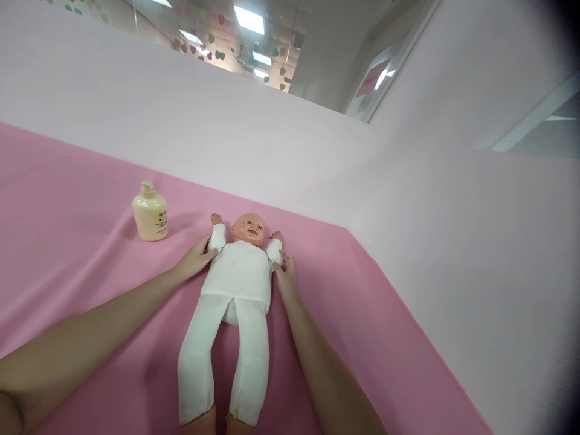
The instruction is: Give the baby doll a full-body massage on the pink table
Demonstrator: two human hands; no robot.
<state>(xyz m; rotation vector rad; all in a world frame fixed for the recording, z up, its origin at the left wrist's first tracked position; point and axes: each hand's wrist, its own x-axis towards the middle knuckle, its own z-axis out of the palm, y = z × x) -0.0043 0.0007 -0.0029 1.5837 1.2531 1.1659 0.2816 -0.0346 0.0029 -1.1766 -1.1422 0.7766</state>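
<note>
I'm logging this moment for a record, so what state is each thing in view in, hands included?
Baby doll: lying face up
Doll's arms: raised
Doll's legs: slightly apart
Left hand: holding one doll arm
Right hand: holding the other doll arm
Pump bottle: upright
Pink sheet: spread out, creased
Ceiling lights: lit
</note>
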